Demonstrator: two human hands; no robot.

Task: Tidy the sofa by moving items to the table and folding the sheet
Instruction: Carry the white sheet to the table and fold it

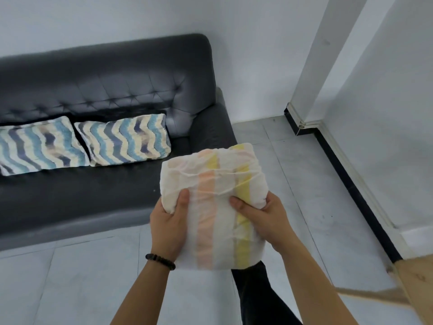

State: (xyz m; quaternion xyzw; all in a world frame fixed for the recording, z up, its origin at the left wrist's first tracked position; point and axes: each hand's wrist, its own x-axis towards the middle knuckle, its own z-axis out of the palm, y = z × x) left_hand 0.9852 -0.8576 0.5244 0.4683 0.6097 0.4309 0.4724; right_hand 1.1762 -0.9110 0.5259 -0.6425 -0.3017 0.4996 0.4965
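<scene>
Head view: sheet (218, 202), folded into a compact bundle, is held in the air just right of the sofa (105, 127). Left hand (167, 227) and right hand (260, 215) each clamp its near edge, thumbs on top. Keep both grips even so folds stay stacked; set it down flat. Two cushions (124, 139) lean on the sofa back.

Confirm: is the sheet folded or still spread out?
Folded: the striped sheet is a compact bundle gripped by the left hand and right hand.
</scene>
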